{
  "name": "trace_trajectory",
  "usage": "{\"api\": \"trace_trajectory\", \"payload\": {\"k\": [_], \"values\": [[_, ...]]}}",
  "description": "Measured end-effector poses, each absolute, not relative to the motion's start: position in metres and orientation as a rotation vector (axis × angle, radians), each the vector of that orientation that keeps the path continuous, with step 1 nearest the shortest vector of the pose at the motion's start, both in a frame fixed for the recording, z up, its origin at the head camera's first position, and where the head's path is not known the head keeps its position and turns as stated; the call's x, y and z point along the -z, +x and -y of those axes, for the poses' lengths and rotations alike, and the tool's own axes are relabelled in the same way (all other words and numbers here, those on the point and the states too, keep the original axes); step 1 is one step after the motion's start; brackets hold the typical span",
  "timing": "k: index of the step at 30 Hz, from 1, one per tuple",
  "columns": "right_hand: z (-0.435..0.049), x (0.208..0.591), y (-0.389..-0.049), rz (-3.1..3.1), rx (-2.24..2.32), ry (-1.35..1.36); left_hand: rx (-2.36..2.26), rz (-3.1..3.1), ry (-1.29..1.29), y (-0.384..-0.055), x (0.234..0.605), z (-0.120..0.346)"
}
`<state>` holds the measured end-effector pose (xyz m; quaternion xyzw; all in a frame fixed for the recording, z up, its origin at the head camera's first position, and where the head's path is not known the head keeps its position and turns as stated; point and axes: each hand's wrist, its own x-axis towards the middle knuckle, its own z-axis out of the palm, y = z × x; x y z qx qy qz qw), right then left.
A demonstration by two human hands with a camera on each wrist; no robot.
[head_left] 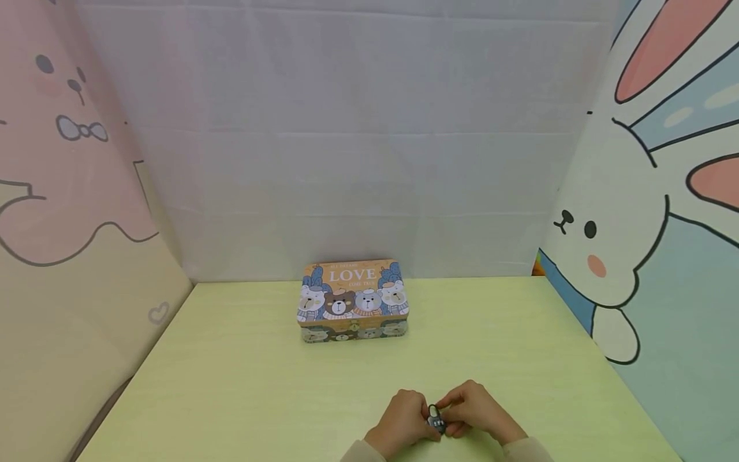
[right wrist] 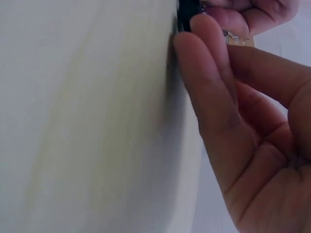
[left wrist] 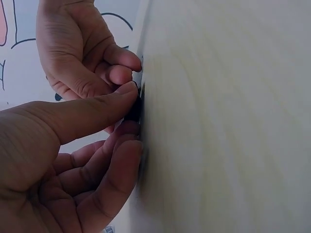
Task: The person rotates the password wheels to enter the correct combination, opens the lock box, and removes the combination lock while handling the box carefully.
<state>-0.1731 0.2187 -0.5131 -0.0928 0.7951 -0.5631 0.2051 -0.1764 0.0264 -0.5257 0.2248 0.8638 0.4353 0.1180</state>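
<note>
A small dark combination padlock (head_left: 435, 421) with its shackle toward the back is held between both hands just above or on the table's near part. My left hand (head_left: 403, 417) pinches it from the left; in the left wrist view the thumb (left wrist: 104, 109) lies over its dark body. From the right, my right hand (head_left: 475, 409) has thumb and fingers on the padlock's side and near its shackle. In the right wrist view the fingertips (right wrist: 206, 29) meet the dark padlock (right wrist: 188, 12), which is partly cut off by the frame edge.
A tin box (head_left: 353, 298) printed with bears and "LOVE" stands lid down at the back middle of the pale yellow table (head_left: 231, 385). A white cloth (head_left: 369, 141) hangs behind, with cartoon-printed cloths on the left (head_left: 75, 192) and right (head_left: 681, 289).
</note>
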Motion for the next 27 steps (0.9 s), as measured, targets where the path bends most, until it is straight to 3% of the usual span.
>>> {"api": "trace_trajectory", "payload": {"k": [13,27], "values": [[-0.219,0.515,-0.177,-2.182,1.571,-0.236,-0.935,-2.715,0.825,-0.173,0.518,-0.030],[-0.220,0.513,-0.177,-2.160,1.521,-0.232,-1.114,-2.658,0.814,-0.177,0.524,-0.018]]}}
